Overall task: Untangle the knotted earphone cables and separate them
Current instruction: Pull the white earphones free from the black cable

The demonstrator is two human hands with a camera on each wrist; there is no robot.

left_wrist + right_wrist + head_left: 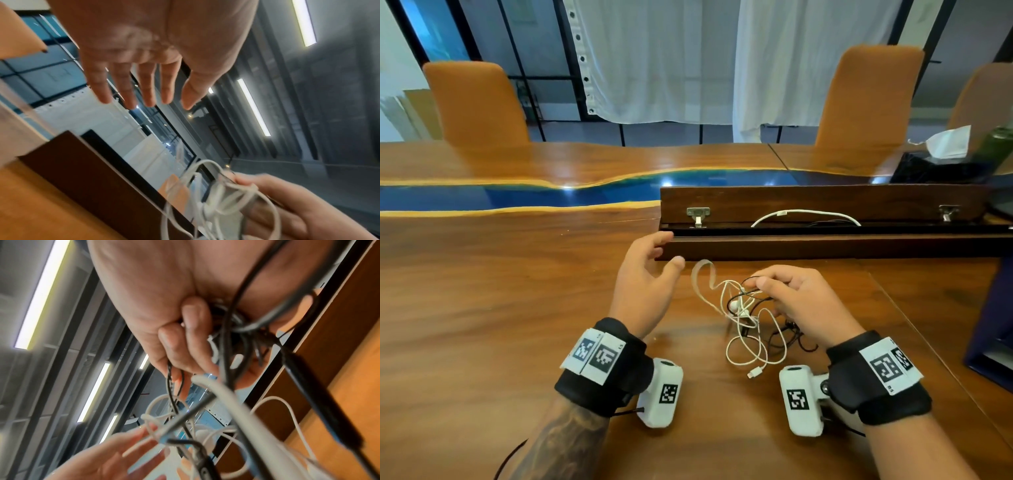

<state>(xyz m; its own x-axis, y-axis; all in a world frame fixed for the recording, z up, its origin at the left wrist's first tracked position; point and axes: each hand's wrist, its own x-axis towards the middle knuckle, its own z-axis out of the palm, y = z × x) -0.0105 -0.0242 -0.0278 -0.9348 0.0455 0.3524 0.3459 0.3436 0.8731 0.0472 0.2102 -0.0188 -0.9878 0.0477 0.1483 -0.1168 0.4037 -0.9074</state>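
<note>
A tangle of white earphone cable (739,315) and black earphone cable (786,330) hangs and lies on the wooden table (500,308) in front of me. My right hand (759,283) pinches a black strand at the top of the knot and lifts it slightly; in the right wrist view its fingers (185,340) curl round black cable (232,331). A white loop (702,274) sticks out to the left, blurred. My left hand (666,251) hovers left of the loop with fingers spread and holds nothing; the left wrist view shows its straight fingers (144,84). The white plug (755,371) lies on the table.
A long dark wooden cable box (825,202) with its lid up stands just behind the hands, with a white charging cable (804,215) inside. A tissue box (941,161) and green bottle (996,147) stand at the far right. Orange chairs (479,102) stand across the table.
</note>
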